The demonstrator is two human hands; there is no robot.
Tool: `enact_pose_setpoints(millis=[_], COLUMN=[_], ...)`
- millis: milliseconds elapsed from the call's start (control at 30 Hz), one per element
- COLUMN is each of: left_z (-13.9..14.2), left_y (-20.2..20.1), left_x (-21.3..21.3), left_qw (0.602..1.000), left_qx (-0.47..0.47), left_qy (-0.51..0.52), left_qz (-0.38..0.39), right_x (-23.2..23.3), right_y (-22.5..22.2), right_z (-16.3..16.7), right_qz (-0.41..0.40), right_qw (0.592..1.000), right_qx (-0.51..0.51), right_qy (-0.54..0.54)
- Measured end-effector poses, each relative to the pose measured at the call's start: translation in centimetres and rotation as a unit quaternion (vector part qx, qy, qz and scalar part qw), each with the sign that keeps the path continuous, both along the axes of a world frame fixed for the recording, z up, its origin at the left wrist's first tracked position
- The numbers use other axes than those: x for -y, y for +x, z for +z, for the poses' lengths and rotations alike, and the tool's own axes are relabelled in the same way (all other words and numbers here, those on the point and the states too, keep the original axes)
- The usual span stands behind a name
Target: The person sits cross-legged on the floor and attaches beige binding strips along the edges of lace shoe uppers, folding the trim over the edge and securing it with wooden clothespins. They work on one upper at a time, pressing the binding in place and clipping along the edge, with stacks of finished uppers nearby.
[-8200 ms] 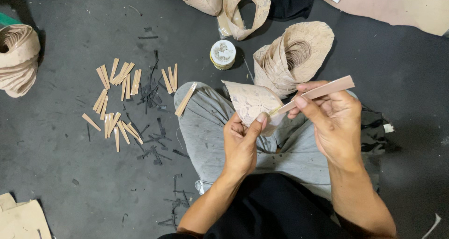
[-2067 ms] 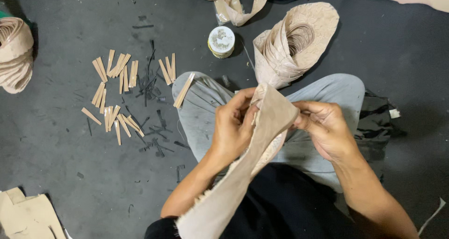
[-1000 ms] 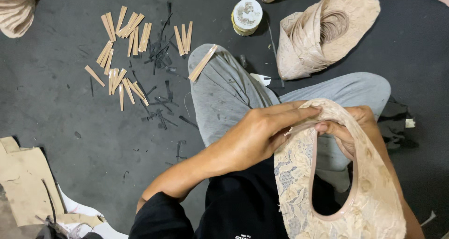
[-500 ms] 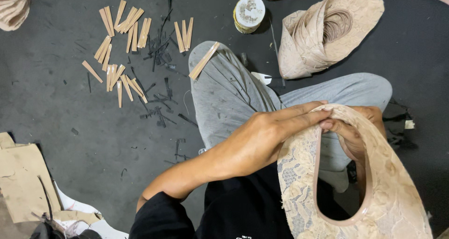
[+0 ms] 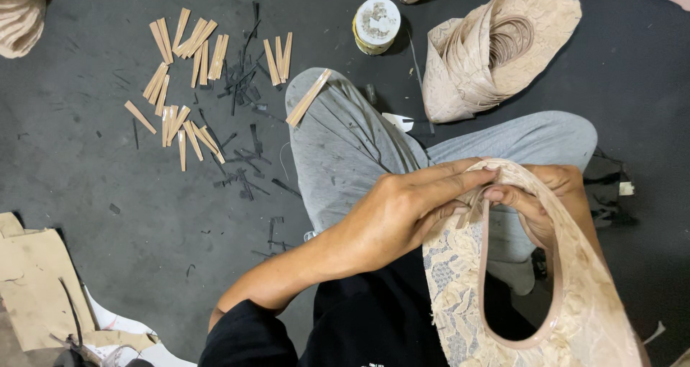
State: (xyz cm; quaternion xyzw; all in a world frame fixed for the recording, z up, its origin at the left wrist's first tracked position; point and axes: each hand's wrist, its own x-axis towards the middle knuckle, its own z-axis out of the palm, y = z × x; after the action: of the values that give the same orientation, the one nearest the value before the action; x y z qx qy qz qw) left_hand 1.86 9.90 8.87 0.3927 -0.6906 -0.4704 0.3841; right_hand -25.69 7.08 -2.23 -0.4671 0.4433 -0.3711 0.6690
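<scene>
I hold a beige lace shoe upper [image 5: 460, 295] with a pink-trimmed opening over my lap. My left hand [image 5: 402, 209] reaches across and pinches its top edge with the fingers. My right hand [image 5: 546, 202] grips the same top edge from behind, partly hidden by the lace piece. A small beige strip sits between the fingertips at the rim. One loose beige strip [image 5: 307, 98] lies on my grey trouser knee.
Several short beige strips [image 5: 183, 79] lie scattered on the dark floor at upper left, with black offcuts beside them. A round tin [image 5: 376, 23] stands at top centre. A stack of lace uppers [image 5: 496, 47] lies at upper right. Cardboard pieces [image 5: 36, 288] lie at lower left.
The flat lace piece and strip held up earlier have given way to the curved upper, now lowered to my right over the lap. Both hands stay pressed at its top edge.
</scene>
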Motion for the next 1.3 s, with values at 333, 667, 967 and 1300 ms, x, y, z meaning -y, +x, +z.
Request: enact_pose_setpoints(millis=[333, 667, 967, 1300], left_z=[0.4, -0.9, -2.6, -2.7], left_y=[0.0, 0.3, -0.1, -0.1], left_x=[0.4, 0.6, 0.9, 0.7], left_qw=[1.0, 0.998, 0.992, 0.992], left_qx=[0.008, 0.027, 0.008, 0.006], left_qy=[0.017, 0.035, 0.1, 0.095], left_qz=[0.018, 0.037, 0.082, 0.082], right_x=[0.0, 0.7, 1.3, 1.7], right_y=[3.2, 2.8, 3.4, 3.8], right_z=[6.3, 4.1, 3.5, 4.7], right_qz=[-0.013, 0.061, 0.057, 0.075], right_qw=[0.985, 0.99, 0.996, 0.995], right_qx=[-0.158, -0.128, -0.072, -0.07], right_qy=[0.075, 0.009, -0.003, 0.002])
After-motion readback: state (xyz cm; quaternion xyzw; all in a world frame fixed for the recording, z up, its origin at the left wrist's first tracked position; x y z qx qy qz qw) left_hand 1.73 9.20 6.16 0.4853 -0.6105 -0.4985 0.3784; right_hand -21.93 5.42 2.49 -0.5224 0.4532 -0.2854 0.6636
